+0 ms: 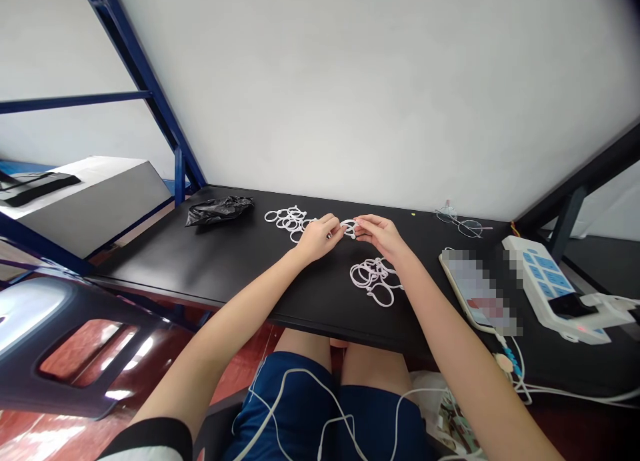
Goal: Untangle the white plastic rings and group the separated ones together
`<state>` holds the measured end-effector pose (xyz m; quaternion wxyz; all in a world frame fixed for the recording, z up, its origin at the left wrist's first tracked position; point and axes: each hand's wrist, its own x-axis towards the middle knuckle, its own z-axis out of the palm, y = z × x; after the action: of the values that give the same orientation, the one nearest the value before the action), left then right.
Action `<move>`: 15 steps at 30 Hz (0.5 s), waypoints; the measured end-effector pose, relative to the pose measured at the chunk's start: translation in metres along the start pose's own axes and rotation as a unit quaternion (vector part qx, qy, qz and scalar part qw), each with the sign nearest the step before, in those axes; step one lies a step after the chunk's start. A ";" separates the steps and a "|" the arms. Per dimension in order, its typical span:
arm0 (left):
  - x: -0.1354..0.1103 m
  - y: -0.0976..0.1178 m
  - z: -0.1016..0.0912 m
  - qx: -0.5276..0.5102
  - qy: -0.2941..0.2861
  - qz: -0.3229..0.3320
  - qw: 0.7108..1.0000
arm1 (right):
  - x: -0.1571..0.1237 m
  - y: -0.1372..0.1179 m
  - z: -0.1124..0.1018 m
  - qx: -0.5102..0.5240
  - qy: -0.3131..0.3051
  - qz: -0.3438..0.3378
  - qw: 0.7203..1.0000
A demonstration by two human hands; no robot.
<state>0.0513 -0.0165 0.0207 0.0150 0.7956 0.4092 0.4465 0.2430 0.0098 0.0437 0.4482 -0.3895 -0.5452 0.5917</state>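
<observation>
Both of my hands meet over the middle of a black table [210, 261]. My left hand [317, 235] and my right hand [377, 234] each pinch one small white plastic ring [349, 228] held between them, fingers closed. A loose pile of the same white rings [287, 219] lies just left of my left hand. A second heap of white rings [375, 279] lies on the table below my right wrist.
A crumpled black plastic bag [219, 209] lies at the table's far left. Glasses [463, 225] lie at the back right, with a phone [475, 293] and a white power strip [553, 287] on the right. A dark plastic chair [65, 341] stands at lower left.
</observation>
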 end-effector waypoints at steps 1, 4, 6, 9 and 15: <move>0.000 0.001 0.000 -0.002 0.000 0.000 1.000 | 0.001 0.001 0.000 0.000 0.007 -0.001 1.000; -0.001 0.000 0.002 -0.013 0.005 -0.013 1.000 | 0.002 0.001 0.000 0.003 0.019 -0.001 1.000; -0.002 -0.001 0.003 -0.024 0.004 -0.037 0.999 | 0.002 0.001 0.000 0.003 0.020 0.001 1.000; -0.003 -0.001 0.003 -0.038 -0.006 -0.067 0.997 | 0.002 0.001 0.002 0.011 0.021 -0.005 1.000; -0.001 -0.002 0.000 -0.004 -0.046 -0.013 0.999 | 0.002 0.003 0.001 0.004 0.027 -0.014 1.000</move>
<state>0.0499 -0.0162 0.0187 0.0425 0.8098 0.4168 0.4107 0.2407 0.0117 0.0410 0.4724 -0.3956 -0.5362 0.5769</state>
